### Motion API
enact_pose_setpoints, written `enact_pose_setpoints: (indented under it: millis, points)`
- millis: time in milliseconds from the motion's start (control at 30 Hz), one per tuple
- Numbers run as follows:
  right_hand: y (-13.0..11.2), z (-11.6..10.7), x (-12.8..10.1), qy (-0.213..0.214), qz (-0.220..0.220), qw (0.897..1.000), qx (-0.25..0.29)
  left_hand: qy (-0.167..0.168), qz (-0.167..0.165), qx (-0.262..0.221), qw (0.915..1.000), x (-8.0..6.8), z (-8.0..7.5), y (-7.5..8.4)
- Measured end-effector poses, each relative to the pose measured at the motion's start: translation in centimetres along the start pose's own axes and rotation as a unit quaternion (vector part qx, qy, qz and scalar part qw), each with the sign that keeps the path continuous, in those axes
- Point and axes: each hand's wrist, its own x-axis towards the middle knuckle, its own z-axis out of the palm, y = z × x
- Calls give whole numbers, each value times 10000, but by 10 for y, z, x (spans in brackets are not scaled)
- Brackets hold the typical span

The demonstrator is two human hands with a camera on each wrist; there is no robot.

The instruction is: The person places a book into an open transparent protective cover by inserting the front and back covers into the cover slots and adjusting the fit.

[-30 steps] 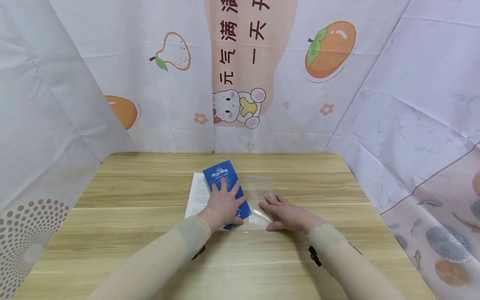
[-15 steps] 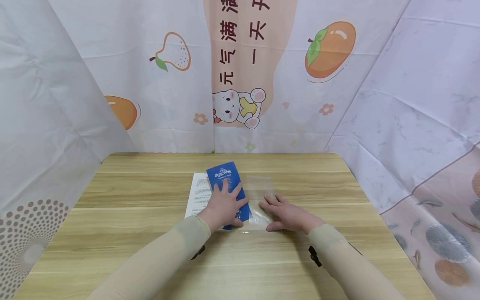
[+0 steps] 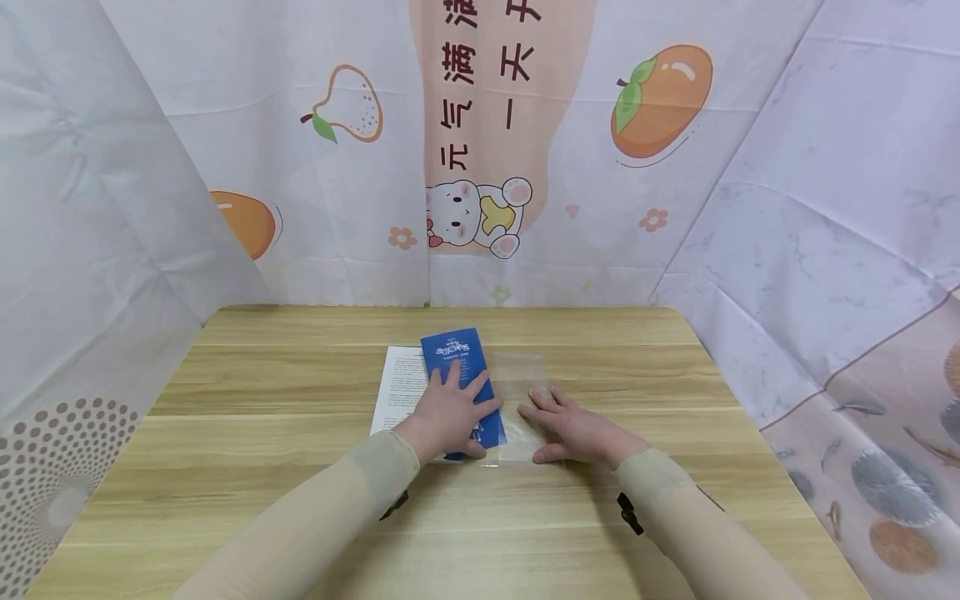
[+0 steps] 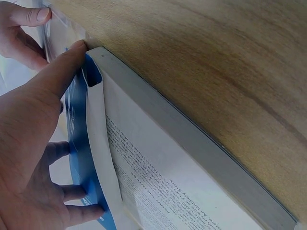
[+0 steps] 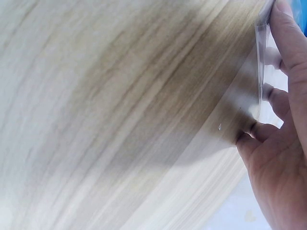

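- A light wooden table with a pale striped grain and rounded far corners (image 3: 225,500) fills the lower half of the head view.
- Behind it hangs a white cloth backdrop printed with cartoon fruit (image 3: 337,208): an outlined pear, two orange persimmons, small flowers.
- Down the middle of that cloth runs a peach-coloured band with dark Chinese characters (image 3: 487,83), and a white cartoon bear (image 3: 476,218) sits at its foot.
- On the left, a creased grey-white sheet with a dotted circle pattern (image 3: 60,333) closes that side.
- On the right, a marble-patterned white sheet with fish and round motifs (image 3: 840,250) slopes down.
- The light is soft and even.
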Motion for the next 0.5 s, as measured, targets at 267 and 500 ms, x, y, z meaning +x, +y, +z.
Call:
enact_pose_setpoints:
  millis: [267, 500]
  points:
    - [2, 0, 0, 14, 25, 10000, 30, 115, 91, -31, 9999, 0, 2, -2]
    - [1, 0, -1, 16, 52, 10000, 30, 88, 171, -92, 9998, 1, 3, -3]
